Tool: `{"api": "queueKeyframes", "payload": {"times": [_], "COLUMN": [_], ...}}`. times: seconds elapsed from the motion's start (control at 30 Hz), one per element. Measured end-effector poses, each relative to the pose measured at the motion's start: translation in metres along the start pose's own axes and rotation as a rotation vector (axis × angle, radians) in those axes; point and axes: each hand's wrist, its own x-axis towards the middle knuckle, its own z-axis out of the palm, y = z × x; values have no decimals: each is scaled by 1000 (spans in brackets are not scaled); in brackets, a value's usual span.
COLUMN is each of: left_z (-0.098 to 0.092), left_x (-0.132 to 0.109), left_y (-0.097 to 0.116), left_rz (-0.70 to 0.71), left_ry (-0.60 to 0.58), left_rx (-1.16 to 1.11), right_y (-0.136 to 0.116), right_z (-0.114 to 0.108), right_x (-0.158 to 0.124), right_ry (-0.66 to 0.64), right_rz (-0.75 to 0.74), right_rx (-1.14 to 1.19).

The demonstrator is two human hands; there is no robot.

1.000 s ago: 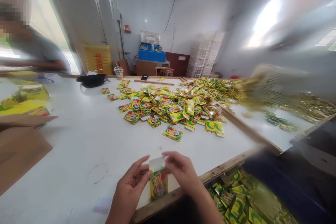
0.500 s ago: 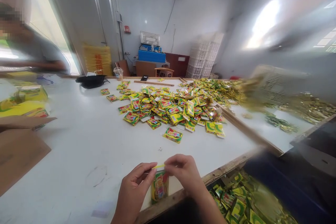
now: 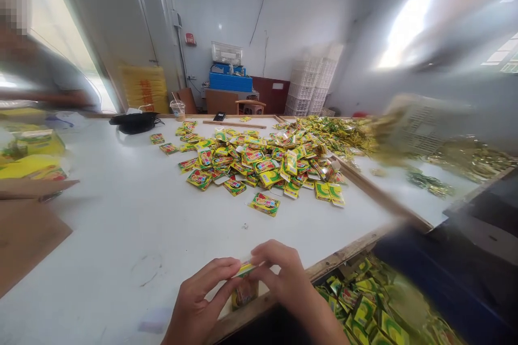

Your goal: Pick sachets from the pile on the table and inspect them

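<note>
Both hands on one small yellow-green carton [image 3: 244,287] at the near edge of the desk [image 3: 121,215]. Left hand [image 3: 198,302] and right hand [image 3: 283,275] pinch its top between thumb and fingers, closed on the flap; looks like the closing step, flap folded over. Next move probably needs the flap tucked flush while the body is held square. Loose pile of cartons [image 3: 259,159] sits well beyond the held carton, mid-desk. Carton's lower half is hidden behind fingers; print unreadable. Bin of cartons [image 3: 364,307] right of it, blurred. Another person's arm [image 3: 48,98] far left, blurred.
</note>
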Motion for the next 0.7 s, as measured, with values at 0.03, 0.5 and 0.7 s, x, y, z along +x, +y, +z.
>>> {"api": "queueKeyframes", "payload": {"times": [0.03,0.5,0.7], "left_z": [1,31,47], "left_x": [-2,-7,-9], "left_y": [0,15,-12], "left_rz": [3,59,-403], "left_ry": [1,-148,-16], "left_rx": [-17,-86,-147], "right_y": [0,-15,5], "right_z": [2,-11,-195], "right_x": [-2,-34,-102], "right_ry": [-5,172,512], "right_rz": [-16,62,483], "right_rx": [-8,11,-515]}}
